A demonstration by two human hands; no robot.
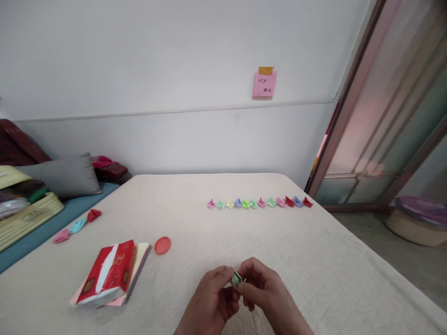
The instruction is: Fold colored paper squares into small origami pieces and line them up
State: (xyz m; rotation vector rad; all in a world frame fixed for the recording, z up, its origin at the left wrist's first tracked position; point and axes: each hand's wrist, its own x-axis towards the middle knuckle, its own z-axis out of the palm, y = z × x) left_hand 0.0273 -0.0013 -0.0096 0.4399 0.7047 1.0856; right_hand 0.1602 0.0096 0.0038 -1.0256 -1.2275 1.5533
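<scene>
A small piece of folded green paper (236, 279) is held between both hands above the near part of the table. My left hand (217, 298) is closed, its thumb and fingers gripping the paper's left side. From the right, my right hand (260, 287) pinches the same paper with thumb and fingertips, which hide part of it. Farther back, a row of several small folded paper boats (246, 204) in pink, green, yellow, blue and red runs across the right half of the table.
A red tissue pack (117, 267) lies on a stack of coloured paper (142, 253) at left. Beside it is a round red lid (162, 245). Three folded papers (77, 226) sit near the left edge. A pink note (264, 85) is taped to the wall.
</scene>
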